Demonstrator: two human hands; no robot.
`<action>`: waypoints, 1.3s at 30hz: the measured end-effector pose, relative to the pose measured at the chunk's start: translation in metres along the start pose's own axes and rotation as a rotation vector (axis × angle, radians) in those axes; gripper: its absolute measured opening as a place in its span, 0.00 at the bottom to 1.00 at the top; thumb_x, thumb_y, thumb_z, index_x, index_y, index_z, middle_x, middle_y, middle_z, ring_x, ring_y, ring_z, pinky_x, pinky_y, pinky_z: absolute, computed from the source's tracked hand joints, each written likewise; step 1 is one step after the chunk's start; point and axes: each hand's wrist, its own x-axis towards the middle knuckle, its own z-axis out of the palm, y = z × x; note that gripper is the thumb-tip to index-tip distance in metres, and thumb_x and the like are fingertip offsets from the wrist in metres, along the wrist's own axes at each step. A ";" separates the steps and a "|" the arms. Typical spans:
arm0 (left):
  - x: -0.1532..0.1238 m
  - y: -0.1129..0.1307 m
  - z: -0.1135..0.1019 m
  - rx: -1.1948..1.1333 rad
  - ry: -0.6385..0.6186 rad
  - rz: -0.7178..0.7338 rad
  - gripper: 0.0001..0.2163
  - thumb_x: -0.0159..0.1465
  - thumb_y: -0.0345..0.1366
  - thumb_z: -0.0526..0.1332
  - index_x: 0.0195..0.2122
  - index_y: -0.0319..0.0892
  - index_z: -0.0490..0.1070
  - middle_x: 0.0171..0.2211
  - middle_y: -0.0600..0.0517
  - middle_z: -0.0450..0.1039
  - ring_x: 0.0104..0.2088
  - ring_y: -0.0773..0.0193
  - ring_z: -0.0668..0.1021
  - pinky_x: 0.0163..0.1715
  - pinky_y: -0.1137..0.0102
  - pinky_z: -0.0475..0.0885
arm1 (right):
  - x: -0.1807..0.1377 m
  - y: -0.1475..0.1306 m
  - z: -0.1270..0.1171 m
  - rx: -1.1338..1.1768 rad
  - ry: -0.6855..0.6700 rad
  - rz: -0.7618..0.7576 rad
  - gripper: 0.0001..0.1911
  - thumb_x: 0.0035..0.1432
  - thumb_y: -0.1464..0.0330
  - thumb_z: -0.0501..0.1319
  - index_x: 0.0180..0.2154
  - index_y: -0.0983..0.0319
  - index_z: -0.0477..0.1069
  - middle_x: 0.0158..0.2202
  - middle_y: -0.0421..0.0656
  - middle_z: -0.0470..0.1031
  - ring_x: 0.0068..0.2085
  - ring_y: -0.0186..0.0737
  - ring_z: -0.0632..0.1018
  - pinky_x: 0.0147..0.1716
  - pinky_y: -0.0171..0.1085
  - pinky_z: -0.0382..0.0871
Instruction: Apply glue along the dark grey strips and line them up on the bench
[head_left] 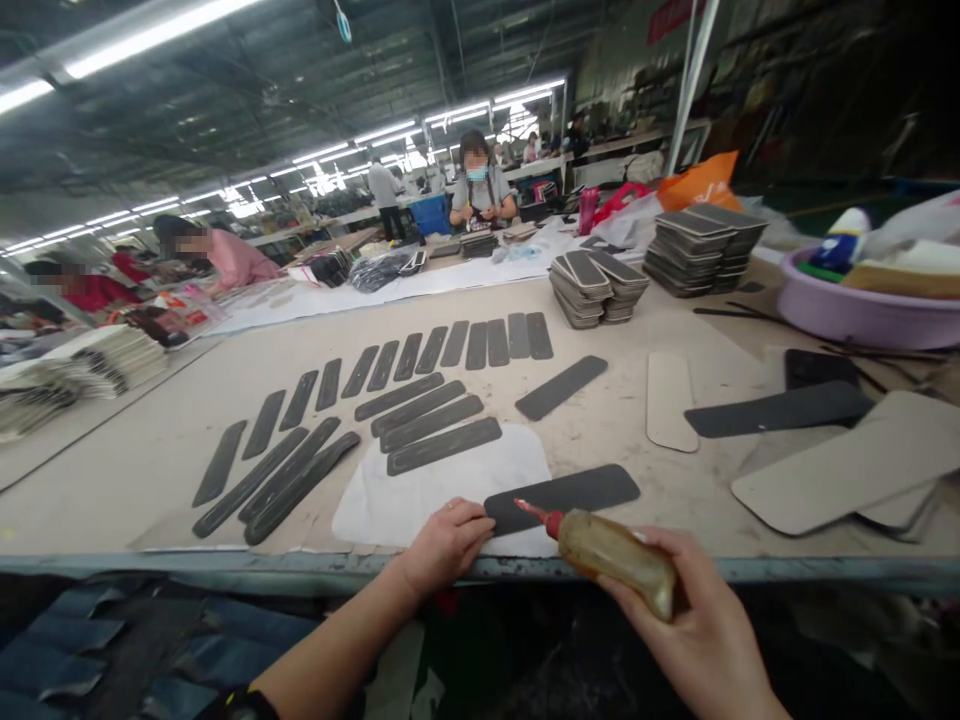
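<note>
Now, step: gluing, judged from the nozzle poised at the strip's near end.
Worktop: long beige worktop [187,440], dark strips in rows toward 11 o'clock.
Strip: flat dark-grey rounded strip [562,495] on white paper [420,500], at 12 o'clock of the hands.
Right hand [694,625]: clenched round an amber squeeze bottle with a red nozzle [611,550].
Left hand [444,545]: loosely curled, fingertips pinning the strip's left end.
Next move: likely a steady squeeze along the strip.

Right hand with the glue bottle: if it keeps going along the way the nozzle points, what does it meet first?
Most likely the dark strip that the left hand pins down: the glue bottle in the right hand aims its red tip at it, nearly touching, though depth is unclear.
</note>
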 end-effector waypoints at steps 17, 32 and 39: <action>-0.001 -0.004 0.003 -0.037 0.031 0.039 0.08 0.64 0.27 0.55 0.39 0.39 0.73 0.37 0.47 0.74 0.35 0.63 0.72 0.38 0.66 0.71 | 0.006 -0.014 0.040 -0.045 -0.217 -0.198 0.17 0.56 0.74 0.59 0.47 0.59 0.61 0.42 0.45 0.66 0.43 0.42 0.71 0.43 0.41 0.69; 0.001 -0.002 0.001 -0.093 0.074 0.023 0.09 0.63 0.27 0.57 0.41 0.41 0.73 0.35 0.47 0.73 0.36 0.62 0.74 0.39 0.66 0.73 | 0.025 0.038 -0.032 -0.492 0.154 -0.139 0.17 0.56 0.58 0.60 0.43 0.61 0.64 0.37 0.45 0.68 0.39 0.45 0.72 0.39 0.42 0.69; -0.001 -0.004 0.003 -0.082 0.070 0.024 0.08 0.63 0.28 0.56 0.40 0.41 0.73 0.34 0.47 0.74 0.36 0.63 0.74 0.39 0.66 0.73 | 0.026 0.034 -0.043 -0.577 0.262 -0.119 0.19 0.57 0.55 0.58 0.43 0.63 0.65 0.37 0.48 0.69 0.38 0.48 0.73 0.39 0.44 0.68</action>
